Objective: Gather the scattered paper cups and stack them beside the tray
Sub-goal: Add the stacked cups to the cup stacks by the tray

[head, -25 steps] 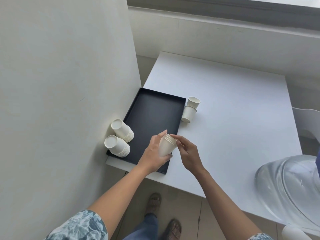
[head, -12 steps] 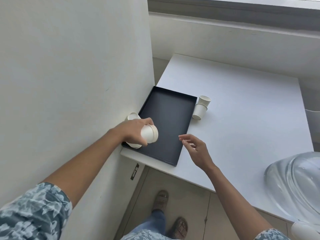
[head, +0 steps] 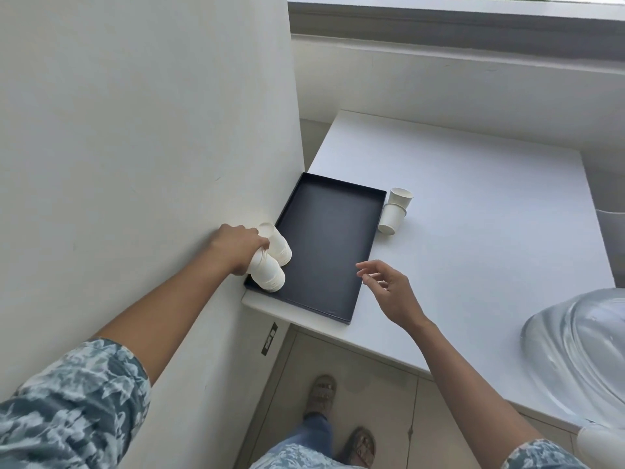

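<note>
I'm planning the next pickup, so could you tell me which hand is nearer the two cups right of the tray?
Right. The right hand hovers open just nearer than the two cups; the left hand is across the tray, on the stacks.

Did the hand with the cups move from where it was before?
Yes. The left hand carried its cups from the black tray's near edge over to its wall side, by the other stack.

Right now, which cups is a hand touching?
The nearer stack at the tray's left edge, under the left hand. The two loose cups on the right sit untouched.
</note>
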{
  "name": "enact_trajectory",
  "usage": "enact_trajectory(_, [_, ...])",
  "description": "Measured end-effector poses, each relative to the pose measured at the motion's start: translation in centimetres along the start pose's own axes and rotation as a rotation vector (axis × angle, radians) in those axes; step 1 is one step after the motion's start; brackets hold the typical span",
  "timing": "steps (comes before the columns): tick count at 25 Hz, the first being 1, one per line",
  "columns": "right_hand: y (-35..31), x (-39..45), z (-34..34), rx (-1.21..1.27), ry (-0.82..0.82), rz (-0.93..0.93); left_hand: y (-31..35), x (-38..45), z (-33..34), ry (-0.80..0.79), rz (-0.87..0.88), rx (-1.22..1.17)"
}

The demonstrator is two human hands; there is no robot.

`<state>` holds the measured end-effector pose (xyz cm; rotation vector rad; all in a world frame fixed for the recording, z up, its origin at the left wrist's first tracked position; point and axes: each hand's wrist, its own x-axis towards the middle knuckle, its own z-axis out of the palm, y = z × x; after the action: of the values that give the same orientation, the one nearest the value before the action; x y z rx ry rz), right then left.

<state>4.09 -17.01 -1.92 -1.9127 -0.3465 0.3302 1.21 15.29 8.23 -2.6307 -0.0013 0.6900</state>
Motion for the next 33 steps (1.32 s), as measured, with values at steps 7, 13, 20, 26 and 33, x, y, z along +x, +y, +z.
enact_trajectory(7, [1.2,-0.6,-0.4,-0.013,0.009,0.028,0.1,1.5,1.1,0.062,0.007,0.037])
enact_trajectory(13, [1.7,-0.1,-0.3,-0.028,0.003,0.058,-0.2,2.1,1.1,0.102,0.009,-0.052])
enact_trajectory(20, [2.3,1.7,0.4,-0.055,0.002,0.084,3.1,3.4,-1.3,0.227,0.098,-0.365])
enact_trajectory(26, [3.7,5.4,-0.4,-0.186,0.044,0.112,8.0,5.9,-2.0,0.188,0.145,-0.693])
enact_trajectory(33, [4.8,13.6,-3.0,-0.457,0.035,0.141,10.9,9.9,-2.5,0.157,0.107,-0.992])
